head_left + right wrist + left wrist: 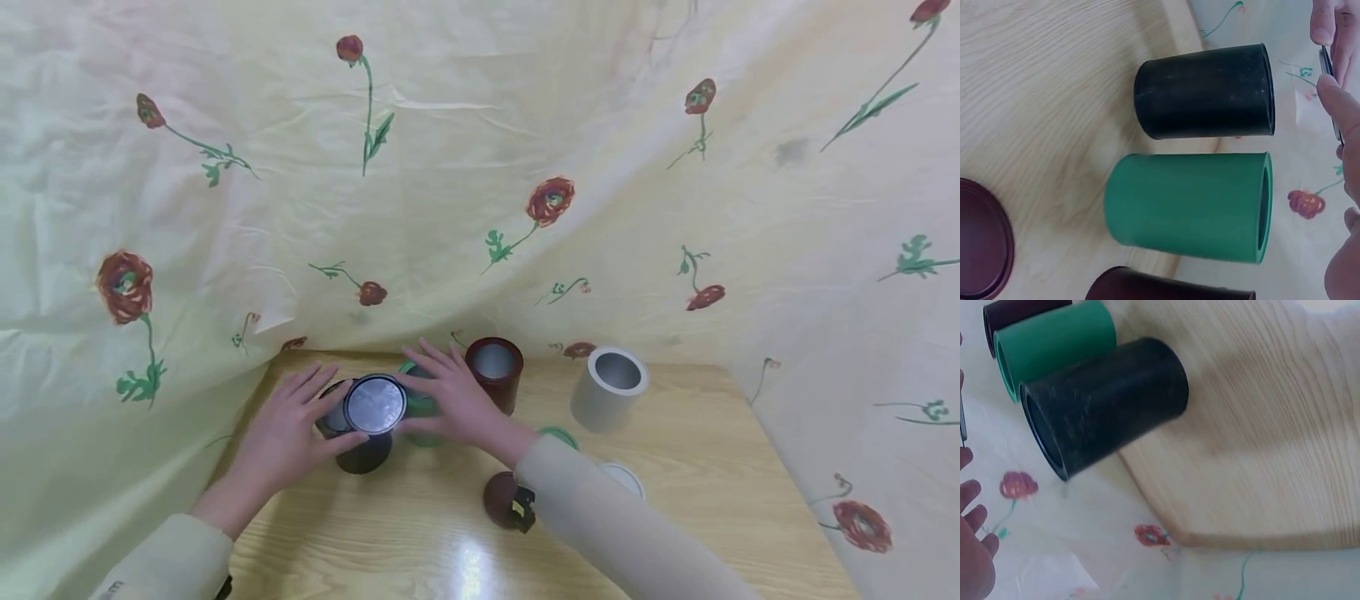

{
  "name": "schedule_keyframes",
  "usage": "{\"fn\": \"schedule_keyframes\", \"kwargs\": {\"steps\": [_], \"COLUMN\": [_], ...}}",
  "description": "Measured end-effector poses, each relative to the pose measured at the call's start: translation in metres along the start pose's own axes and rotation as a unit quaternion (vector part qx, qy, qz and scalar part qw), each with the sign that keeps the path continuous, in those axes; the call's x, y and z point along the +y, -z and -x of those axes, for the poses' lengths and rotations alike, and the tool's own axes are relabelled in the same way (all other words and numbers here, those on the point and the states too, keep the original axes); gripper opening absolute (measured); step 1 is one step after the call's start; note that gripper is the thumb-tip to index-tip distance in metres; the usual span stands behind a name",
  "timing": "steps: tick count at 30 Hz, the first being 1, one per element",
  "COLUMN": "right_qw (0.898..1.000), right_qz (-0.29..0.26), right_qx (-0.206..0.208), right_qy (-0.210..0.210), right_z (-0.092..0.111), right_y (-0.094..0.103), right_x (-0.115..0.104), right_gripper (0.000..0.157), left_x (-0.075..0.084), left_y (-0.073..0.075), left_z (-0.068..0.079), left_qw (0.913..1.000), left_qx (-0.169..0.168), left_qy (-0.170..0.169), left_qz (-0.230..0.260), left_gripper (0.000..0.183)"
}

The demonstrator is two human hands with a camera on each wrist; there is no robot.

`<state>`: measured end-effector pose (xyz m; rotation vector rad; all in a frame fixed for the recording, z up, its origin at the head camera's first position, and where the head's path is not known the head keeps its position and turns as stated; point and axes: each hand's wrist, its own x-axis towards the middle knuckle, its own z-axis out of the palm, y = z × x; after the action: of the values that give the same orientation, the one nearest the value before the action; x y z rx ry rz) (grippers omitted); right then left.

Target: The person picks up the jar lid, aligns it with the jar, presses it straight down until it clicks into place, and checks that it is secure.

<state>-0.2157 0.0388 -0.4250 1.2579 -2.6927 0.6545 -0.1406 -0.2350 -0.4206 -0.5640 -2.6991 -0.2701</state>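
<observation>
Between my two hands is a round black-rimmed lid point(375, 404), its pale shiny face toward the head camera. My left hand point(288, 425) pinches its left edge with thumb and fingers, while my right hand point(450, 396) holds the opposite edge. In the right wrist view the lid point(1329, 62) appears edge-on, above the mouth of an upright black canister point(1207, 90). An open green canister point(1188, 206) stands beside the black one, partly behind my right hand in the head view. To its right is a dark red canister point(495, 379), also open.
A white canister point(609, 396) stands open farther right on the wooden table point(690, 467). Near my right forearm lie a dark red lid point(498, 500), a green lid point(561, 435) and a white lid point(626, 479). Flowered cloth point(450, 208) hangs behind and around the table.
</observation>
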Motion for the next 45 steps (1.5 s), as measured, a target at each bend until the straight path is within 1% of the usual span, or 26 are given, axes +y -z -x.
{"fn": "schedule_keyframes", "kwargs": {"steps": [8,12,19,23,29,36,45], "right_qw": [0.999,0.998,0.996,0.996,0.995,0.994,0.993], "right_qz": [0.026,0.035,0.042,0.034,0.032,0.022,0.044], "right_qx": [-0.031,-0.043,-0.076,-0.083,-0.092,-0.100,-0.101], "right_qy": [-0.004,-0.006,-0.024,-0.022,-0.026,-0.031,-0.032], "right_z": [-0.024,-0.034,-0.048,-0.055,-0.064,-0.069,-0.075], "right_y": [0.001,0.000,-0.004,-0.005,-0.007,-0.008,-0.013], "right_x": [-0.008,-0.011,-0.014,-0.016,-0.018,-0.018,-0.017], "right_gripper": [0.077,0.078,0.079,0.080,0.079,0.079,0.079], "left_x": [-0.018,-0.024,-0.034,-0.040,-0.047,-0.052,-0.058], "left_y": [0.007,0.011,0.017,0.018,0.018,0.017,0.015], "left_z": [0.001,0.000,0.000,0.001,0.001,-0.001,-0.003], "left_qw": [0.9997,0.9995,0.9991,0.9981,0.9973,0.9957,0.9944], "left_qx": [0.014,0.011,-0.022,-0.038,-0.047,-0.063,-0.080], "left_qy": [0.005,0.007,0.025,0.041,0.050,0.061,0.063], "left_qz": [0.021,0.028,0.027,0.025,0.025,0.031,0.029], "left_gripper": [0.080,0.079,0.078,0.080,0.081,0.081,0.081]}}
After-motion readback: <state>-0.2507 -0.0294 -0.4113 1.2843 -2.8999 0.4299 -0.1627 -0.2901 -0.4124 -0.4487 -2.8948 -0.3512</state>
